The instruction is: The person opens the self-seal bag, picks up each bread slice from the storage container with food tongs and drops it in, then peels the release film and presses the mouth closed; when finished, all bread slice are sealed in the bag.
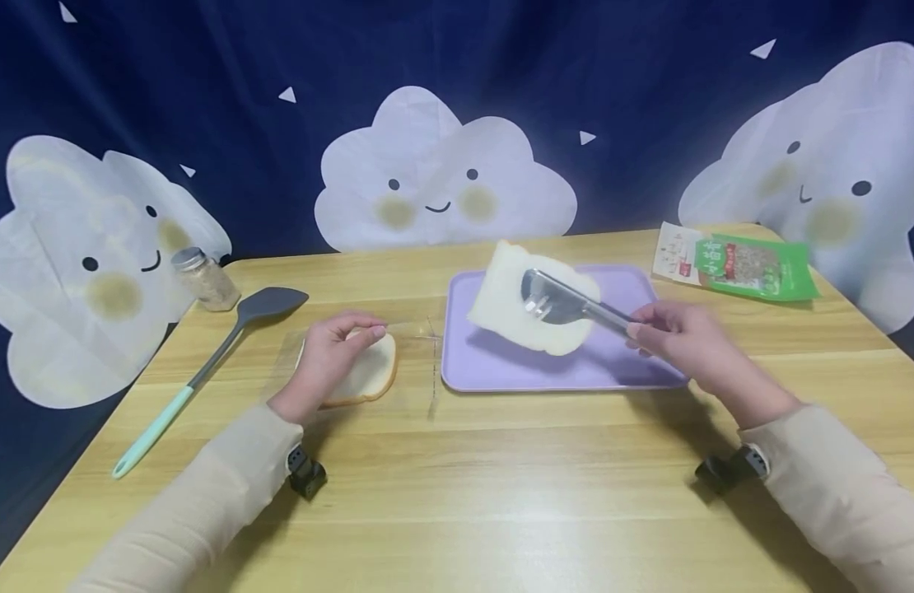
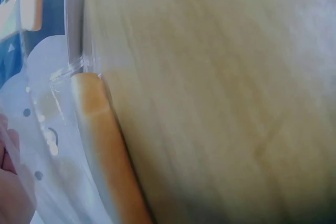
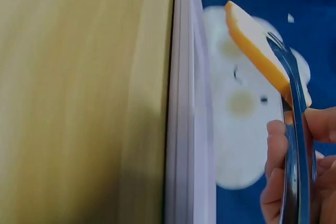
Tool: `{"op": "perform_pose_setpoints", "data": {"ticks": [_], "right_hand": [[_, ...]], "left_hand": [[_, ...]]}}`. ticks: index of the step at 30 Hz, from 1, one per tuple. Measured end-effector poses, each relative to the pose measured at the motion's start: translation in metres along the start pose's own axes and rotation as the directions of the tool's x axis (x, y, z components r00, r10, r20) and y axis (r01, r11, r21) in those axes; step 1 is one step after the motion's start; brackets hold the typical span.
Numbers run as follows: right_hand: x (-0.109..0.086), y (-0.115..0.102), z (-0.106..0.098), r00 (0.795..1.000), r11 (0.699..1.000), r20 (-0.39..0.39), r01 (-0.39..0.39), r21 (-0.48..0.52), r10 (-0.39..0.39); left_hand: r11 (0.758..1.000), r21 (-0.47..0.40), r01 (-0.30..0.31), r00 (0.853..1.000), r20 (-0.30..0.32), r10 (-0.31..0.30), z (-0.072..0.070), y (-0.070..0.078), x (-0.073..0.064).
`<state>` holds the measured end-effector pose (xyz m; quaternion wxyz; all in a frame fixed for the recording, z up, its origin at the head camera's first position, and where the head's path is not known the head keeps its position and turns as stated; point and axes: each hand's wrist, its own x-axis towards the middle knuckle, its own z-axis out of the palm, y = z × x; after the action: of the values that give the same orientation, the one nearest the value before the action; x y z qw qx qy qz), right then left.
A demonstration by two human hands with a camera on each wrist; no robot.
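My right hand [image 1: 672, 333] grips metal tongs [image 1: 575, 301], whose ends clasp a slice of white bread [image 1: 501, 292]. That slice hangs tilted above the lilac tray [image 1: 457, 371]; in the right wrist view its brown crust [image 3: 257, 59] faces the camera. With thumb and fingers, my left hand [image 1: 331, 350] pinches the edge of a clear plastic bag [image 1: 416, 371]. Another bread slice [image 1: 371, 371] lies in the bag, partly hidden under the hand. Its crust [image 2: 113, 150] shows close up in the left wrist view.
A grey spatula [image 1: 268, 302] with a mint handle lies at the left, near a lidded jar [image 1: 205, 280] by the table's edge. At the back right is a green and white packet [image 1: 746, 263]. A dark blue cloud-print curtain [image 1: 457, 49] hangs behind the wooden table [image 1: 487, 494].
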<state>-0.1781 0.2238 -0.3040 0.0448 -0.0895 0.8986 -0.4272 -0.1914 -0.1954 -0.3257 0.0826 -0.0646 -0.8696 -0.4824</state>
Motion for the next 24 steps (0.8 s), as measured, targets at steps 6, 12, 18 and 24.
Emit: {"op": "perform_pose_setpoints", "data": {"ticks": [6,12,18,24], "right_hand": [[-0.001,-0.018,0.024,0.987,0.982,0.152,-0.086,0.170,0.060],[0.003,-0.030,0.051,0.972,0.973,0.220,-0.123,0.194,0.079],[0.006,-0.035,0.067,0.951,0.970,0.295,-0.152,0.191,0.091],[0.007,-0.042,0.071,0.928,0.953,0.359,-0.196,0.232,0.104]], "left_hand": [[0.999,0.014,-0.030,0.999,0.016,0.030,-0.001,0.000,0.002],[0.998,0.008,-0.067,0.998,0.017,0.067,0.002,-0.002,0.002],[0.998,0.013,-0.061,0.998,-0.010,0.061,0.004,0.001,0.001],[0.999,-0.002,-0.043,0.999,-0.013,0.043,0.007,0.000,-0.001]]}}
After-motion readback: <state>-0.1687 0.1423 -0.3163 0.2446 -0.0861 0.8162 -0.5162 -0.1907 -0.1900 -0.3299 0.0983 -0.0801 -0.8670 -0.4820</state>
